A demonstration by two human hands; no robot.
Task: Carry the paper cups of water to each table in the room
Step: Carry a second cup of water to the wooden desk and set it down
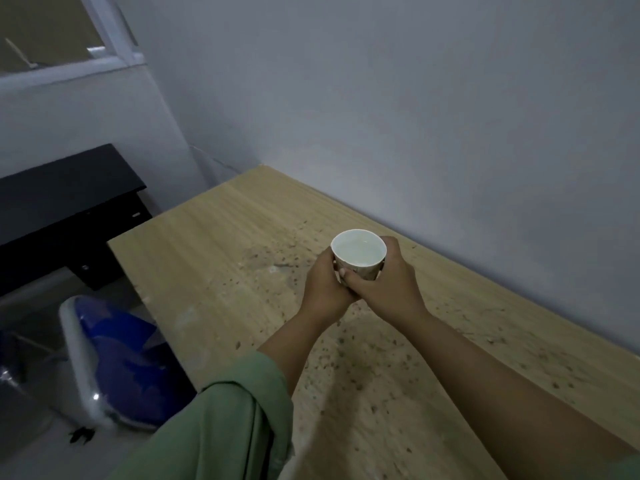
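A white paper cup [358,252] filled with water is held upright between both hands above a light wooden table [207,244]. My left hand [323,284] wraps its left side and my right hand [389,282] wraps its right side, the thumbs meeting at the front of the cup. The cup's base is hidden by my fingers, so I cannot tell whether it touches the tabletop. The tabletop is speckled with dark crumbs and stains around and below my hands.
A grey wall [415,98] runs along the table's far right edge. A black desk [65,202] stands to the left, beyond the table's end. A chair with a blue seat wrapped in plastic [117,362] sits on the floor by the table's left edge. A window [45,32] is at top left.
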